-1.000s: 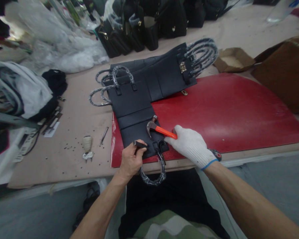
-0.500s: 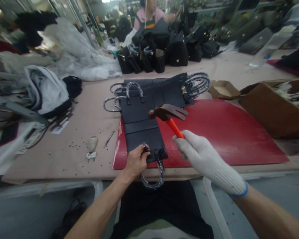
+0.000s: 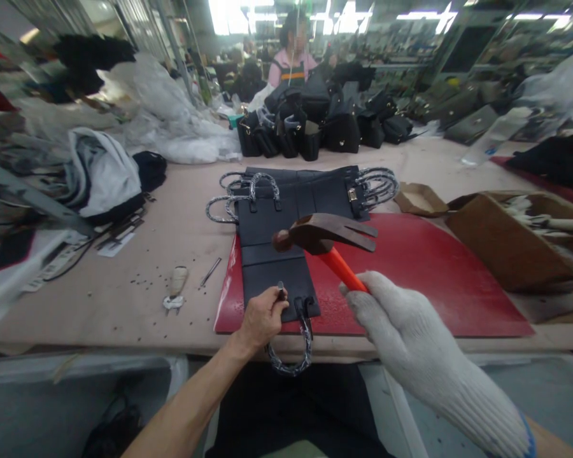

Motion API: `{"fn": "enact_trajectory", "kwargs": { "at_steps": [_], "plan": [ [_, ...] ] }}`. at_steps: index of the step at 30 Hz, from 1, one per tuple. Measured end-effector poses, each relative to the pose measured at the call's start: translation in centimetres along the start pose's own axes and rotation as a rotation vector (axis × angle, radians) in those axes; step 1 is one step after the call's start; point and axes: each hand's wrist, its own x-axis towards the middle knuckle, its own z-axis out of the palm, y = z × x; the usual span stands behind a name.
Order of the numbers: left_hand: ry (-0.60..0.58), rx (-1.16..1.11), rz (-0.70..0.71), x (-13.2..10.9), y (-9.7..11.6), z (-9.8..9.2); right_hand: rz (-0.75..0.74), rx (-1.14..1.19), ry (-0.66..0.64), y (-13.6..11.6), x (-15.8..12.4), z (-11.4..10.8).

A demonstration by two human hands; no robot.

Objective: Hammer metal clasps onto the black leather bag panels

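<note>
My bare left hand [image 3: 263, 318] pinches a short metal punch [image 3: 281, 288], held upright on a black leather bag panel [image 3: 272, 280]. The punch's lower end is hidden by my fingers. In a white knitted glove, my right hand [image 3: 391, 312] grips the orange handle of a claw hammer [image 3: 315, 234]. The hammer's rusty head is raised above the panel, apart from the punch. A plastic-wrapped handle [image 3: 291, 369] is fixed to the panel's near end and hangs over the table edge. Under the panel lies a red board [image 3: 410, 273].
More black panels with wrapped handles [image 3: 379, 186] lie behind. Left on the table are a metal rod [image 3: 211, 271], a pale-handled two-pronged tool [image 3: 176, 289] and dark scraps. A cardboard box [image 3: 510, 248] stands at right. Black bags [image 3: 341, 130] and a person [image 3: 293, 63] are across the table.
My right hand has lifted the hammer closer to the camera. My left hand keeps the punch at about the same place on the panel. The camera view has tipped upward.
</note>
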Motion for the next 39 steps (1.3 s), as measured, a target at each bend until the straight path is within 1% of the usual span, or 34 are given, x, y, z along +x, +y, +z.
{"fn": "enact_trajectory", "kwargs": {
  "at_steps": [2,6,8,10,13,14,15,16,17,19,20,21,22,25,26,27,28,30,32,33,36,39],
  "plan": [
    [-0.003,-0.002,0.000,0.0,0.0,0.0,-0.013,-0.036,-0.015,0.3,-0.1,0.4],
    [0.005,0.016,0.013,0.1,0.0,0.0,-0.012,-0.168,-0.107,1.9,-0.1,2.1],
    [0.003,0.020,0.023,0.1,0.0,0.0,-0.016,-0.209,-0.112,2.0,0.1,1.9],
    [-0.004,0.028,0.024,0.0,0.0,0.0,-0.039,-0.183,-0.065,1.2,0.2,1.0],
    [-0.019,0.043,0.013,0.0,0.0,0.1,-0.092,-0.032,0.120,0.0,0.1,-0.4],
    [-0.023,0.045,0.013,-0.1,0.0,0.1,-0.114,0.005,0.181,0.0,0.0,-0.4],
    [-0.025,0.047,0.017,-0.1,0.0,0.1,-0.141,0.006,0.212,0.2,-0.2,-0.3],
    [-0.026,0.051,0.021,-0.2,0.0,0.1,-0.170,-0.037,0.208,0.7,-0.3,0.0],
    [-0.025,0.056,0.026,-0.2,0.0,0.1,-0.194,-0.121,0.171,1.2,-0.4,0.4],
    [-0.024,0.064,0.029,-0.3,0.0,0.1,-0.221,-0.322,0.046,2.1,-0.3,0.9],
    [-0.022,0.064,0.033,-0.3,0.0,0.1,-0.221,-0.382,-0.006,2.3,-0.2,0.9],
    [-0.020,0.063,0.038,-0.3,0.0,0.1,-0.215,-0.390,-0.025,2.2,-0.1,0.7],
    [-0.019,0.060,0.044,-0.3,-0.1,0.0,-0.204,-0.348,-0.006,1.9,-0.1,0.4],
    [-0.025,0.059,0.047,-0.3,0.0,0.0,-0.213,-0.148,0.153,1.2,-0.2,0.0],
    [-0.028,0.062,0.040,-0.3,0.0,0.0,-0.229,-0.155,0.174,1.4,-0.4,0.0],
    [-0.031,0.065,0.033,-0.3,0.0,-0.1,-0.243,-0.215,0.156,1.8,-0.6,0.3],
    [-0.034,0.067,0.027,-0.3,0.1,-0.1,-0.251,-0.311,0.100,2.4,-0.7,0.5],
    [-0.043,0.067,0.022,-0.3,0.1,-0.2,-0.200,-0.496,-0.046,3.9,-1.0,1.0],
    [-0.052,0.057,0.025,-0.4,0.1,-0.3,-0.093,-0.555,-0.139,5.3,-0.9,1.3],
    [-0.052,0.051,0.027,-0.4,0.0,-0.3,-0.035,-0.558,-0.162,5.9,-0.7,1.5],
    [-0.061,0.029,0.025,-0.3,-0.2,-0.5,0.166,-0.623,-0.135,8.0,0.0,2.8],
    [-0.086,0.001,0.005,-0.2,-0.3,-0.7,0.326,-0.696,-0.086,11.1,0.4,4.6]
  ]
}}
